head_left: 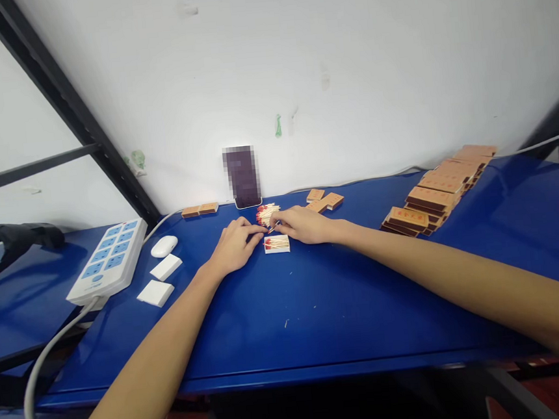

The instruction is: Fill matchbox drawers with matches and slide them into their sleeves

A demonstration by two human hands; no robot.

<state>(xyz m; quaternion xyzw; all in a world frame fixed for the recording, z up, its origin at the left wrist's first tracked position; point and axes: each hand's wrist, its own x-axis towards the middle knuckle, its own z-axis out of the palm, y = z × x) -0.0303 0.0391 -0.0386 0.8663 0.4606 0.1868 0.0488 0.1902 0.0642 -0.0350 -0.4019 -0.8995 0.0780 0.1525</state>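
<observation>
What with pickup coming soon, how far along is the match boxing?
Looks done: the stacked matchboxes at right. In hand: the open tray, part filled, left hand beside it, right hand pinching a match from the loose pile. Left: that small pile and a few boxes beside it, probably unfilled.

- A match is pinched by the right hand.
- The left hand is laid beside a filled tray.
- Boxes are stacked at right.
</observation>
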